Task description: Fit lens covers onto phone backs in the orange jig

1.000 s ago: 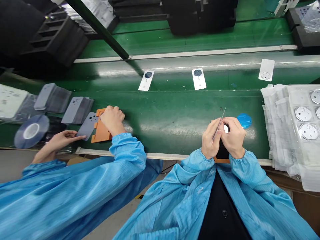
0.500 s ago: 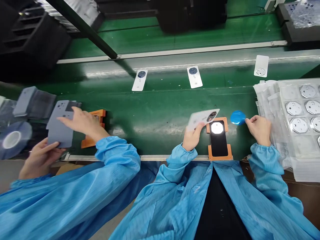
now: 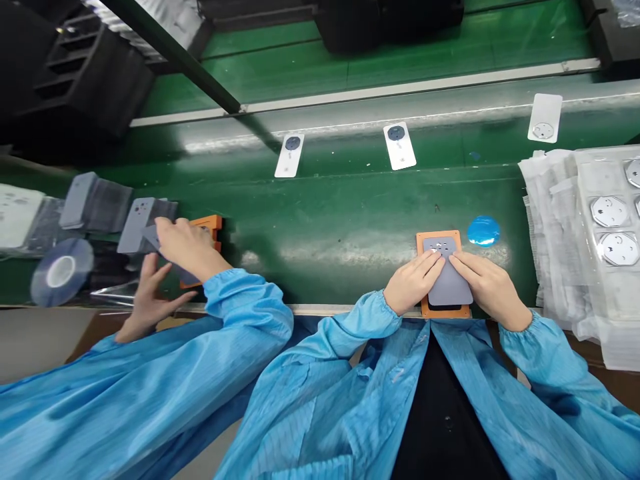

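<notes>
A grey phone back panel (image 3: 449, 283) lies over the orange fixture (image 3: 426, 237), its cutouts at the far end. My left hand (image 3: 415, 281) grips the panel's upper left edge, fingertips closed together. On the opposite edge, my right hand (image 3: 487, 283) has its fingers pressed together on the panel near the cutouts. A dark strip shows below the panel's near end; the rest underneath is hidden. Just to the right of the fixture lies a round blue film (image 3: 483, 231), touched by neither hand.
At left a co-worker's hands (image 3: 183, 250) handle a grey panel beside another orange fixture (image 3: 213, 223). Stacked grey panels (image 3: 80, 200) and a tape roll (image 3: 63, 272) lie there. White cards (image 3: 400, 147) line the back. A clear tray (image 3: 593, 267) with round parts stands right.
My right hand has let go of the blue film and moved left to the panel. The panel, tilted up in my left hand before, now lies over the fixture.
</notes>
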